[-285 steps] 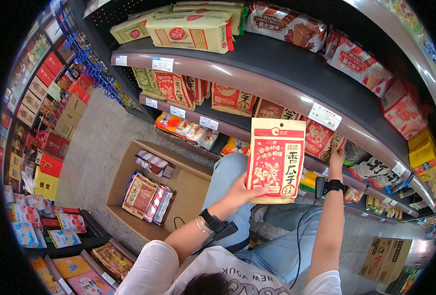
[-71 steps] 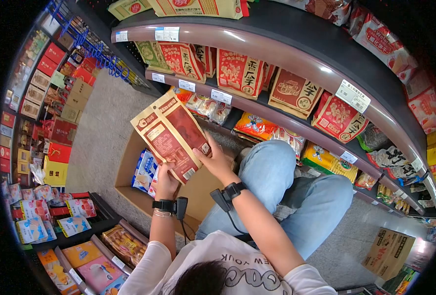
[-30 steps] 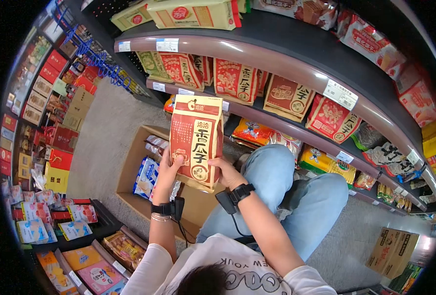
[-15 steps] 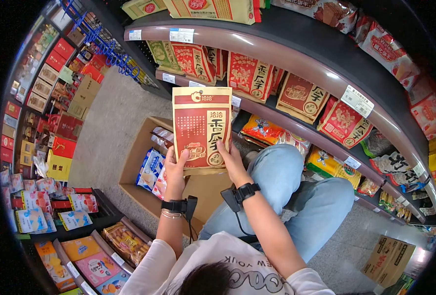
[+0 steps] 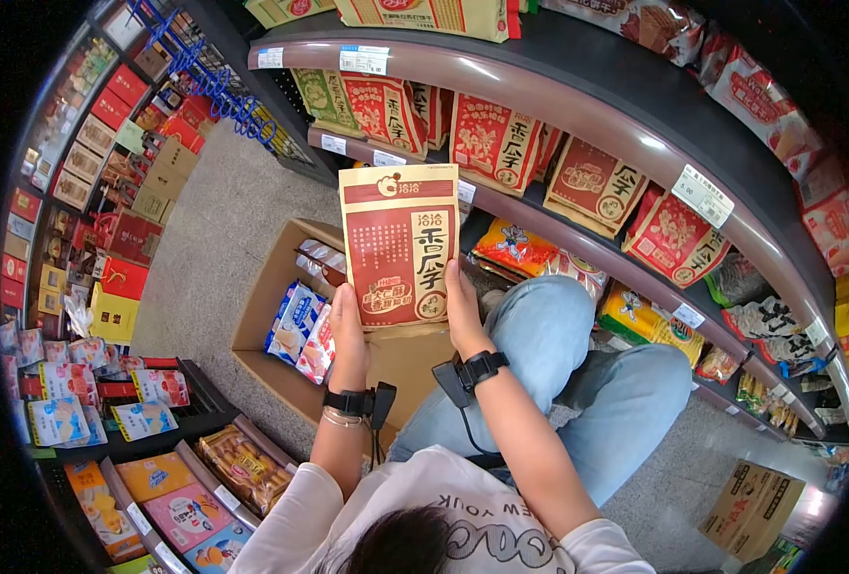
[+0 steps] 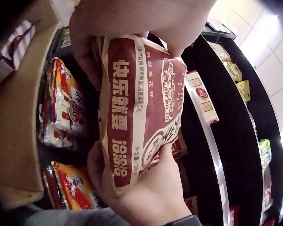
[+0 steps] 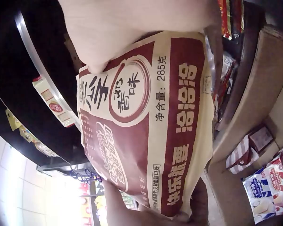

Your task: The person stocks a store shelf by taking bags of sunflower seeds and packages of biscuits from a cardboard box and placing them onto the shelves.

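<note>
A dark red and cream bag is held upright, its front toward the head camera, over the carton's far side. My left hand grips its lower left edge, and my right hand grips the lower right edge. In the left wrist view the bag's printed bottom shows between the left hand above and the right hand below. The right wrist view has the bag between the right hand and the left hand. Fingers behind the bag are mostly hidden.
An open carton holds blue and pink wafer packs and a striped pack. Shelves of bagged snacks curve along the front and right. Bent knees are beside the carton; a closed carton lies at lower right.
Earlier the bag was turned to its back and tilted left; now its front shows, upright. Over the last half second it has stayed in both hands, with the right thumb moved off its front to the edge.
</note>
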Tool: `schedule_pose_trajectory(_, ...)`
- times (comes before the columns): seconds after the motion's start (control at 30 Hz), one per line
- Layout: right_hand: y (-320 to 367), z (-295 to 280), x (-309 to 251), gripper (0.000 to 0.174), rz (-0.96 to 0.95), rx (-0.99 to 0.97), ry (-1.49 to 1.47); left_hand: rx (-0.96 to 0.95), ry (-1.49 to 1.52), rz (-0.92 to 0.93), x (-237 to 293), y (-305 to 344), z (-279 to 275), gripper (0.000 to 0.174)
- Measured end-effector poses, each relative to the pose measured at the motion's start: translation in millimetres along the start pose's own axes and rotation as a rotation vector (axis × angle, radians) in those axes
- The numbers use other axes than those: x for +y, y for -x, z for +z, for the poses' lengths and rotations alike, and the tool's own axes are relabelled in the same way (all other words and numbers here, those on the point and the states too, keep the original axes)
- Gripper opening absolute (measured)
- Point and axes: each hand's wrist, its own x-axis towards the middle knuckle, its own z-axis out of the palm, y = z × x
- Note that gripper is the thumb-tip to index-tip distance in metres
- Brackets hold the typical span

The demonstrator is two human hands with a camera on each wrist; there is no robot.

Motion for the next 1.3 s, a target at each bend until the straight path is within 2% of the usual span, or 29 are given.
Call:
schedule_pose_trajectory(0.37, 1, -4, 1, 0.066, 0.013, -0.003, 0.021, -0.015, -0.008, 0.016, 5, 6, 6, 0.042)
schedule_pose_trajectory(0.57, 7, -1, -10, 0.055, 0.006, -0.128, 0.045, -0.081, -0.057, 0.060, 14, 7, 3, 0.040)
schedule_pose_trajectory(0.67, 18, -1, -36, 0.061, -0.106, -0.267, -0.027, -0.092, -0.005, 0.014, 31, 13, 18, 0.039)
schedule_pose_trajectory(0.7, 20, -6, -46, 0.073, -0.044, -0.284, -0.011, -0.137, 0.003, 0.002, 43, 17, 29, 0.037)
schedule_pose_trajectory(0.8, 25, -27, -73, 0.077, -0.177, -0.310, 0.216, -0.254, -0.064, -0.025, 53, 16, 53, 0.034)
schedule_pose_trajectory(0.83, 24, -39, -79, 0.080, -0.192, -0.329, 0.232, -0.293, -0.076, -0.047, 47, 11, 57, 0.041)
schedule_pose_trajectory(0.87, 25, -47, -89, 0.080, -0.257, -0.307, 0.258, -0.354, -0.053, -0.068, 47, 9, 66, 0.042)
schedule_pose_trajectory(0.93, 28, -68, -111, 0.082, -0.249, -0.355, 0.208, -0.476, -0.008, -0.110, 45, 4, 84, 0.043)
schedule_pose_trajectory(0.97, 29, -77, -118, 0.082, -0.267, -0.317, 0.239, -0.527, 0.026, -0.175, 42, 1, 93, 0.052)
schedule_pose_trajectory(1.1, 32, -110, -136, 0.080, -0.315, -0.187, 0.329, -0.675, -0.050, -0.161, 32, -20, 130, 0.063)
schedule_pose_trajectory(1.2, 33, -130, -149, 0.077, -0.334, -0.133, 0.344, -0.757, -0.120, -0.179, 39, -22, 156, 0.061)
schedule_pose_trajectory(1.3, 29, -145, -162, 0.075, -0.363, -0.119, 0.306, -0.853, -0.182, -0.110, 16, -47, 171, 0.057)
